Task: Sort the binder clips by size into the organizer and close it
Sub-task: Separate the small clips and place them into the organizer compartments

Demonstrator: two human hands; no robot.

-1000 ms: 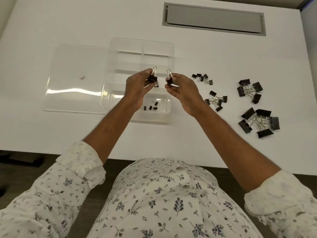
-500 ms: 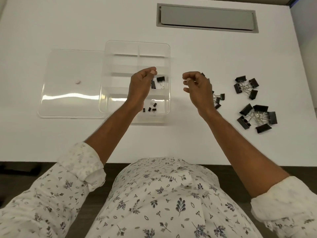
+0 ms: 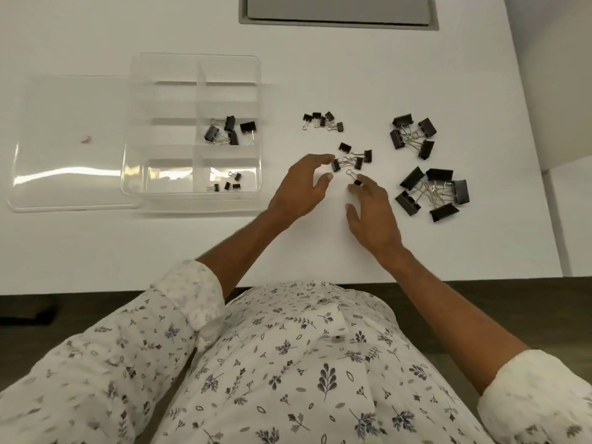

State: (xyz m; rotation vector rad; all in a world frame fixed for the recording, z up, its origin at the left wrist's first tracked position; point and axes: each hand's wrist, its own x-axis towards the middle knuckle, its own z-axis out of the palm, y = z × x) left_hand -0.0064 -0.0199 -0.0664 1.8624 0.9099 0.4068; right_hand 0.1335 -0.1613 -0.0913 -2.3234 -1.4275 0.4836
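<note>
The clear organizer [image 3: 136, 123] lies open on the white table. Its right middle compartment holds several medium black binder clips [image 3: 229, 131], and its near right compartment holds several tiny clips [image 3: 229, 184]. My left hand [image 3: 301, 187] hovers at the loose pile of medium clips [image 3: 352, 158], with finger and thumb apart and a clip just beyond the index tip. My right hand [image 3: 371, 213] has its fingertips on one medium clip [image 3: 355, 180] at the pile's near edge, with the thumb held away from them.
The clear lid [image 3: 64, 155] lies flat to the left of the organizer. Three other piles sit on the table: small clips [image 3: 322, 120], large clips [image 3: 413, 136] and the biggest clips [image 3: 432, 193]. A grey cable hatch [image 3: 336, 11] is at the back.
Both hands let go of the medium clips they held over the organizer. Those clips now lie in the right middle compartment. Both hands moved right to the loose medium pile.
</note>
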